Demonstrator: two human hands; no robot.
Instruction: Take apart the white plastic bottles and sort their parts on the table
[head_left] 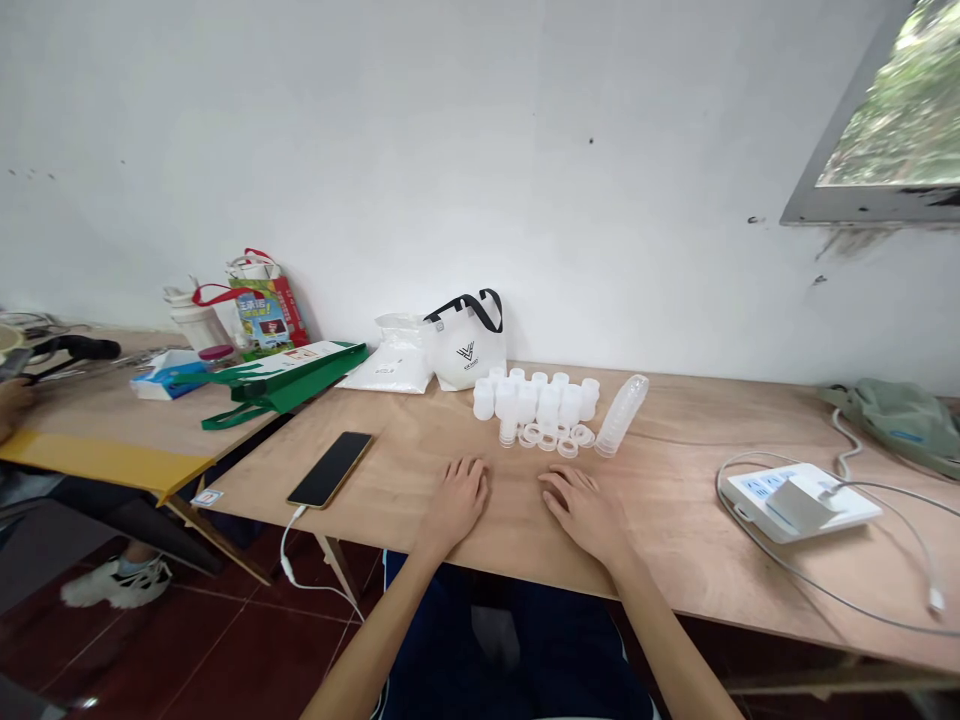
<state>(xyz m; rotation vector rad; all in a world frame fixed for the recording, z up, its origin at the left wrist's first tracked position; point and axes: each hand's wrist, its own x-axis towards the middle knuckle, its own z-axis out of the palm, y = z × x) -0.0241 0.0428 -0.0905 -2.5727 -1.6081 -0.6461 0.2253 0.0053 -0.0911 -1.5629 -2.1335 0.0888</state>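
Observation:
My left hand (459,500) rests palm down near the front edge of the wooden table (675,480), holding nothing. To its right, my right hand (581,508) also lies on the wood, fingers loosely bent and nothing in them. Just beyond both hands stand several translucent white plastic containers (527,402) in a close group. In front of them lie several clear plastic rings or lids (568,448); which of the two I cannot tell. A long nested stack of clear plastic pieces (622,415) leans at the group's right side. Neither hand touches these pieces.
Left of my hands lies a phone (331,469) on a white cable. A white tote bag (470,352), a plastic bag (395,357) and a green bag (289,372) sit behind. A white box (840,505) with cables is at right. Another person's foot (116,583) shows at left.

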